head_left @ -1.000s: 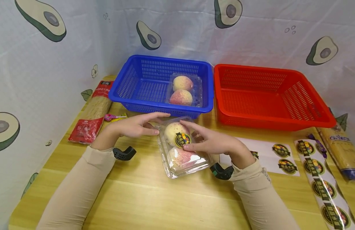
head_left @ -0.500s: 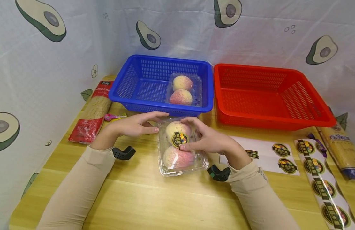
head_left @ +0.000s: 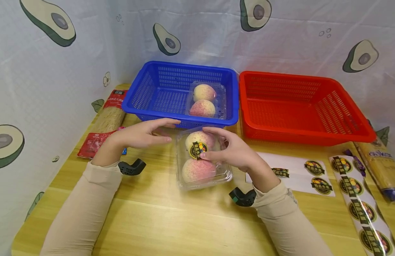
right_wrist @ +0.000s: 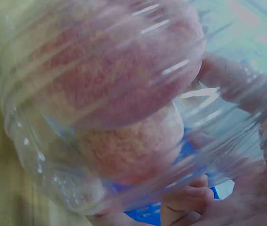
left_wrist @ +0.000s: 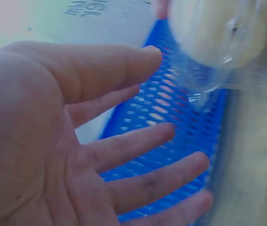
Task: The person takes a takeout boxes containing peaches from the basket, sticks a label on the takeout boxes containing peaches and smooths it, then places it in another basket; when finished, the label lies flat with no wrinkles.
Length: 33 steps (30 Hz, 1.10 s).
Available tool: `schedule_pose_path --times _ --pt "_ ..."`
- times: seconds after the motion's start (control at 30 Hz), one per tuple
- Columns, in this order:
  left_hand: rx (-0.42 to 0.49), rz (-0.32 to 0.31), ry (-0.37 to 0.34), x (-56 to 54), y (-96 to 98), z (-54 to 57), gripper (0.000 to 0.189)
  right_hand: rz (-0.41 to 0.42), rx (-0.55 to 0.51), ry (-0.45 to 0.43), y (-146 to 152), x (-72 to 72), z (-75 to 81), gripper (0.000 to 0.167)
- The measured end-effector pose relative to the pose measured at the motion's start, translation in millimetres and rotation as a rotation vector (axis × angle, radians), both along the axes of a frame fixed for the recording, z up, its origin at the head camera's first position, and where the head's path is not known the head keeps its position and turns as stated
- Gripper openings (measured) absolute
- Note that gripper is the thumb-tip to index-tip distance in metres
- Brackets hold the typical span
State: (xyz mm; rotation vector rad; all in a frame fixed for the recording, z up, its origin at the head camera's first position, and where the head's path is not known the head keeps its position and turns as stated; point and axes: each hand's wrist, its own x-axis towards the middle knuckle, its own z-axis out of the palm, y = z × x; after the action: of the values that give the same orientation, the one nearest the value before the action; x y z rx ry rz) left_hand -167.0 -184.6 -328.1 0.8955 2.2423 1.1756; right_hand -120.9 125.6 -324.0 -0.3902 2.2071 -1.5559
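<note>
A clear plastic clamshell box [head_left: 202, 181] with two pink-and-yellow peaches [head_left: 197, 170] inside is in front of the blue basket. On its lid shows a black label sticker [head_left: 197, 150] with coloured fruit. My right hand [head_left: 232, 151] holds the box by its right side, thumb on the lid by the sticker, fingers over the far side. In the right wrist view the peaches [right_wrist: 109, 66] fill the box, with fingers behind the plastic. My left hand [head_left: 141, 135] hovers left of the box, apart from it. The left wrist view shows its fingers [left_wrist: 157, 181] spread, holding nothing.
The blue basket [head_left: 181, 119] holds another box of two peaches [head_left: 204, 93]; a red basket [head_left: 306, 137] stands beside it. Sticker sheets [head_left: 299, 186] lie at right, near a yellow package [head_left: 378, 163]. A noodle pack [head_left: 108, 119] lies at left.
My left hand has come away from the box, moving left and slightly back. The right hand has turned the box a little and drawn it slightly toward the blue basket.
</note>
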Motion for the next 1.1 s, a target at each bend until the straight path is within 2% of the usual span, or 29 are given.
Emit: schedule_pose_path --times 0.1,0.17,0.23,0.3,0.37,0.43,0.5,0.57,0.63,0.77,0.83,0.93,1.0,1.1 --pt "0.064 0.014 0.01 2.3 -7.2 10.8 0.051 0.009 0.001 -0.021 5 0.5 5.5 0.075" --pt "0.172 0.045 0.025 4.2 -10.6 17.7 0.045 0.025 0.001 -0.031 10 2.2 11.7 0.074" --pt "0.3 0.105 0.076 4.1 -14.2 21.3 0.039 0.058 -0.002 -0.012 15 4.6 19.6 0.073" --pt "0.402 0.218 0.152 2.3 -17.2 22.4 0.033 0.092 -0.017 0.017 20 7.9 28.9 0.074" --pt "0.442 0.378 0.228 0.0 -19.3 22.2 0.027 0.126 -0.061 0.051 26 11.3 38.1 0.074" --pt "0.423 0.566 0.287 -2.2 -21.3 21.2 0.024 0.144 -0.13 0.075 32 14.5 46.6 0.075" --pt "0.373 0.739 0.299 -4.2 -24.5 18.6 0.027 0.154 -0.207 0.073 39 17.7 54.7 0.075" --pt "0.318 0.859 0.298 -6.8 -29.5 14.5 0.035 0.157 -0.285 0.053 47 19.8 61.8 0.075" --pt "0.273 0.934 0.296 -9.5 -35.3 9.2 0.043 0.152 -0.343 0.044 55 21.1 67.7 0.075" --pt "0.227 0.997 0.261 -13.0 -45.3 -1.1 0.054 0.131 -0.396 0.086 71 21.0 73.4 0.075" --pt "0.207 1.001 0.21 -14.1 -48.6 -4.2 0.061 0.127 -0.395 0.111 81 18.8 76.4 0.074" --pt "0.137 0.983 0.126 -16.0 -51.6 -6.0 0.073 0.103 -0.373 0.061 99 10.5 86.2 0.075" --pt "0.117 0.965 0.069 -17.1 -52.8 -6.3 0.079 0.04 -0.26 0.039 110 0.7 96.0 0.074" --pt "0.098 0.944 0.016 -17.1 -53.9 -7.0 0.082 -0.081 -0.019 0.029 130 -19.1 108.5 0.07"
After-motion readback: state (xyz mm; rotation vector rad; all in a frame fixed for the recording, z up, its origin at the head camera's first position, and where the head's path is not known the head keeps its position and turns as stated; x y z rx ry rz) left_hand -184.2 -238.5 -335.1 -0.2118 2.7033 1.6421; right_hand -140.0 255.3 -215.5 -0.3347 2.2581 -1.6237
